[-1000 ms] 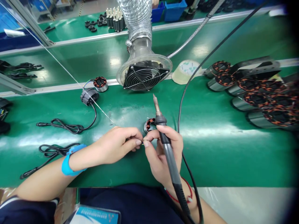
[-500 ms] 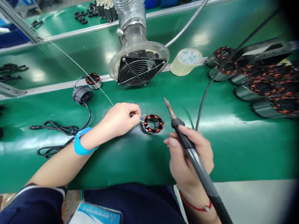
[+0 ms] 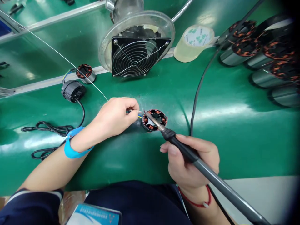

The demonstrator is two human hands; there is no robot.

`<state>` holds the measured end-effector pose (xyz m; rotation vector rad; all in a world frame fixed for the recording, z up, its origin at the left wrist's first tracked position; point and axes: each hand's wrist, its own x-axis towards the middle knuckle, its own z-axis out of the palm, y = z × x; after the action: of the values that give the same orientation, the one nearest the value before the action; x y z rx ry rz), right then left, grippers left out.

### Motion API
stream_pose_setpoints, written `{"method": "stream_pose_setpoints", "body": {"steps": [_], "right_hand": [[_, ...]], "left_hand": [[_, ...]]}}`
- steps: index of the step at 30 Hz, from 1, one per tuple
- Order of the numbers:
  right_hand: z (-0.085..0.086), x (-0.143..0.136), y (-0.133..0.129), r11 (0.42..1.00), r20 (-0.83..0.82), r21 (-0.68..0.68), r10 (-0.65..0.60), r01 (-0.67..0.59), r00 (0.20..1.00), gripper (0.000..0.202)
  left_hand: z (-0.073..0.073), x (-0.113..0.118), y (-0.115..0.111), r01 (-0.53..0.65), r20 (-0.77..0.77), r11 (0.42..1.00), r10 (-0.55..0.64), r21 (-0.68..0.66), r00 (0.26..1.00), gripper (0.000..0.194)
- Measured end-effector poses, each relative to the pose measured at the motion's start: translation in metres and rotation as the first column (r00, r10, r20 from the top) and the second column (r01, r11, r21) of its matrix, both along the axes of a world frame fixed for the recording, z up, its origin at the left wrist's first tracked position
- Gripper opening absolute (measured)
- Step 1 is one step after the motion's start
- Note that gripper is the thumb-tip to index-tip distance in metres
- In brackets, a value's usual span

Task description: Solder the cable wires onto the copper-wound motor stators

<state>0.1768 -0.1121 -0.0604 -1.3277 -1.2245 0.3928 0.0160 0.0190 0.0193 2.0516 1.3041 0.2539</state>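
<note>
My right hand (image 3: 193, 159) is closed round the dark handle of a soldering iron (image 3: 187, 150). The iron's tip reaches over the left rim of a motor stator (image 3: 161, 120) with copper windings, lying on the green bench; a wisp of smoke seems to rise there. Left of the stator, my left hand (image 3: 119, 117) pinches solder wire (image 3: 103, 93) and thin insulated wires (image 3: 140, 116), their ends at the stator's rim. The solder wire runs up and left from this hand. My fingers hide part of both.
A fume extractor fan (image 3: 136, 57) hangs behind the stator. A tape roll (image 3: 193, 43) and several stators (image 3: 241, 51) stand at the right. At left are another stator (image 3: 86, 74), a grey motor housing (image 3: 73, 90) and a coiled black cable (image 3: 52, 127). The iron's cord (image 3: 197, 97) crosses the bench.
The iron's tip has come down and left onto the stator's rim. My left hand keeps its pinch beside the stator. The view has shifted closer to the bench.
</note>
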Motion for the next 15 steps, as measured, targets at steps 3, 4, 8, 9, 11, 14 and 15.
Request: {"method": "stream_pose_setpoints", "body": {"steps": [3, 4, 8, 9, 11, 14, 15], "right_hand": [[0.0003, -0.0003, -0.0006, 1.0, 0.006, -0.003, 0.003, -0.003, 1.0, 0.025], [0.0006, -0.0004, -0.0005, 1.0, 0.009, 0.0, -0.001, 0.001, 1.0, 0.024], [0.0025, 0.0, 0.0005, 1.0, 0.002, 0.019, 0.025, -0.025, 1.0, 0.023], [0.0028, 0.0003, 0.0006, 0.999, -0.004, 0.021, 0.031, -0.031, 1.0, 0.023], [0.0027, 0.0012, 0.0005, 0.999, -0.011, 0.021, 0.035, -0.035, 0.999, 0.024], [0.0015, 0.0019, -0.0002, 0.998, -0.007, 0.03, 0.051, -0.051, 0.999, 0.027], [0.0011, 0.0018, -0.0003, 0.998, -0.006, 0.031, 0.055, -0.055, 0.998, 0.028]], "left_hand": [[-0.0016, 0.0, -0.0004, 0.0, -0.003, 1.0, 0.0, -0.003, 1.0, 0.019], [-0.0021, -0.0001, -0.0003, 0.002, -0.002, 1.0, -0.002, -0.003, 1.0, 0.018], [-0.0039, -0.0013, 0.001, -0.006, 0.015, 1.0, 0.006, 0.002, 1.0, 0.017], [-0.004, -0.0016, 0.0014, -0.01, 0.018, 1.0, 0.01, -0.003, 1.0, 0.017], [-0.0038, -0.0018, 0.0021, -0.016, 0.022, 1.0, 0.016, -0.012, 1.0, 0.017], [-0.003, -0.0014, 0.0025, -0.018, 0.028, 1.0, 0.019, -0.013, 0.999, 0.017], [-0.0029, -0.0013, 0.0026, -0.018, 0.031, 1.0, 0.018, -0.01, 0.999, 0.017]]}}
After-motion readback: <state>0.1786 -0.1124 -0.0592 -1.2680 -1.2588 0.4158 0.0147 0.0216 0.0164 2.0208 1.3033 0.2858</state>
